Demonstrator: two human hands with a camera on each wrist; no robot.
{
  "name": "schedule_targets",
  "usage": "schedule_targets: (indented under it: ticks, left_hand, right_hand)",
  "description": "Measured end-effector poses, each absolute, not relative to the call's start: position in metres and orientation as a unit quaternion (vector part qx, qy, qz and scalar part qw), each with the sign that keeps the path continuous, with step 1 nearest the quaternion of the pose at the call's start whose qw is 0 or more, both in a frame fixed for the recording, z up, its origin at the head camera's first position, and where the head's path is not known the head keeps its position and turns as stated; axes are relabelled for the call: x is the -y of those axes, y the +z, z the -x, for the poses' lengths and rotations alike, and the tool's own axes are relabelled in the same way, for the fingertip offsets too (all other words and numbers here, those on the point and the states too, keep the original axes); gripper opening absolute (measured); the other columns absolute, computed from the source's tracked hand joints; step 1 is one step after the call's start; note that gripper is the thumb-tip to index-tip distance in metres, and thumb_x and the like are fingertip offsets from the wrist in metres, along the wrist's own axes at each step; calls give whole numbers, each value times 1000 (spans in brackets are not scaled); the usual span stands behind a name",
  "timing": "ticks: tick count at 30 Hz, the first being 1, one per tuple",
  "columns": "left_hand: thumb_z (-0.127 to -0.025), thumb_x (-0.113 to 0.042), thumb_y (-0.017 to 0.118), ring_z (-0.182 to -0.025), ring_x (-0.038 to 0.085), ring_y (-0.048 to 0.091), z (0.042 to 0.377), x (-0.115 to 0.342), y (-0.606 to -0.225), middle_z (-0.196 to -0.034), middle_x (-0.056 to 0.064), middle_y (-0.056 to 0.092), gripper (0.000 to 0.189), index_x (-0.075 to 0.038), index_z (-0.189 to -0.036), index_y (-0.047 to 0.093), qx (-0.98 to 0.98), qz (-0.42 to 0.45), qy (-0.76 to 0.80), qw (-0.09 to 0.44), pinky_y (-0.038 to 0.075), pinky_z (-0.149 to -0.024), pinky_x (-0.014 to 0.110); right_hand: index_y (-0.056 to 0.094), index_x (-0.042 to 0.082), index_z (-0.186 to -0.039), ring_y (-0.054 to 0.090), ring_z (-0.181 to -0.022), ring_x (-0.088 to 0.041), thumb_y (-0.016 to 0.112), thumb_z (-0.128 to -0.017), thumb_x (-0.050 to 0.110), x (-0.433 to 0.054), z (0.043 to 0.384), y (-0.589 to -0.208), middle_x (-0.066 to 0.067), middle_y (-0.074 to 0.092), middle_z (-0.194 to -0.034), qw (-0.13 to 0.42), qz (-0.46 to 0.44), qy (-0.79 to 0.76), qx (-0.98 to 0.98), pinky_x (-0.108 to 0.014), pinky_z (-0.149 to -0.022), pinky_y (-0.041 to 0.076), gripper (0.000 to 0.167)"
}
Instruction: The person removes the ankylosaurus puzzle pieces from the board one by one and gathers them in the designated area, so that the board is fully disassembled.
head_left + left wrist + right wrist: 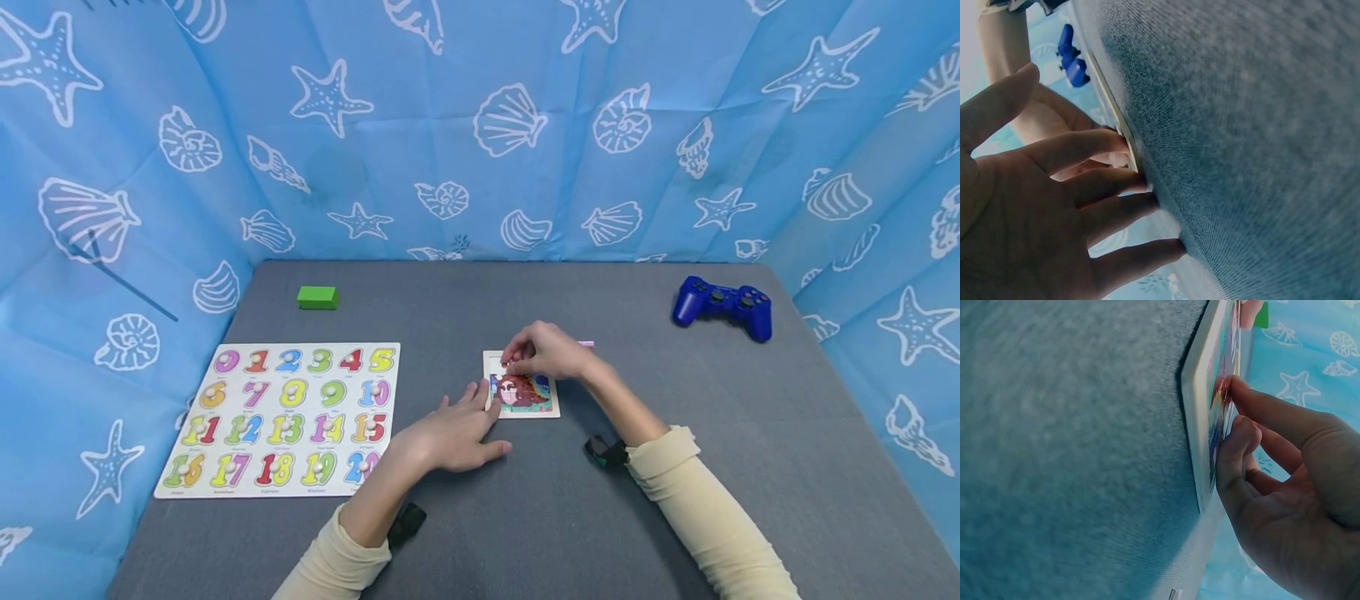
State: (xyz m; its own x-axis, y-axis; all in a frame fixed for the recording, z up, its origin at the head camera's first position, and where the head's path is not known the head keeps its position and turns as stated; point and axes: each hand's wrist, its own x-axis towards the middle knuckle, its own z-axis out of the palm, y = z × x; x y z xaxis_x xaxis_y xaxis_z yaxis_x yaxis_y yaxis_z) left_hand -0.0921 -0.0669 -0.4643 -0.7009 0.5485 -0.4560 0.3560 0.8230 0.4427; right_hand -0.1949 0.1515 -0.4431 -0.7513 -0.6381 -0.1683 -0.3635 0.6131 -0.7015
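Observation:
A small square wooden jigsaw tray (540, 416) with a colourful picture of a reddish-brown animal lies in the middle of the table. Over its upper left part, my right hand (551, 354) pinches a small reddish puzzle piece (512, 362) between thumb and fingertips. Pale bare backing shows around that corner of the tray. My left hand (457, 433) lies at the tray's left edge, fingers fairly straight and spread, fingertips on the edge and the table. In the right wrist view, the tray's side (1195, 412) appears edge-on, with the fingertips right at its picture face.
A large white number puzzle board (277, 493) with knobbed pieces lies to the left. Behind it sits a green block (318, 298). At the back right rests a blue game controller (722, 307). A pinkish strip (587, 343) peeks out behind my right hand. Blue curtains enclose the table.

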Motion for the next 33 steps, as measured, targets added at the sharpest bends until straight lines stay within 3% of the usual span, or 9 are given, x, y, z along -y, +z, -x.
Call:
schedule_targets:
  ticks: [8,17,28,33]
  left_hand:
    - [-109,-61,53,-172,38,9,89,66,-452,-185,16,5,82,-15,-173,29,-905,-246,166,305,20,-133,71]
    - [-112,-50,55,-172,36,11,80,63,-422,-184,19,8,76,-9,-172,32,-906,-234,171,310,21,-135,66]
    - [-109,-64,50,-173,35,6,90,67,-463,-185,15,2,84,-16,-174,28,-907,-240,174,298,19,-134,70]
    - [-109,-63,53,-173,36,8,92,66,-461,-185,16,4,84,-15,-173,29,-907,-238,172,302,19,-134,70]
  right_hand:
    - [81,10,-103,58,-87,-17,79,-98,11,-152,193,-443,-6,68,-95,187,297,-312,-883,-29,-80,47,6]
    - [80,7,-114,68,-97,-21,77,-97,3,-162,188,-442,-10,75,-106,162,323,-321,-876,-40,-89,57,18]
    - [78,5,-115,70,-95,-20,75,-97,-1,-168,187,-445,-11,77,-105,148,321,-371,-859,-46,-92,61,19]
    - [77,2,-119,71,-101,-23,76,-97,-2,-179,185,-446,-15,76,-111,142,295,-424,-844,-38,-91,62,23]
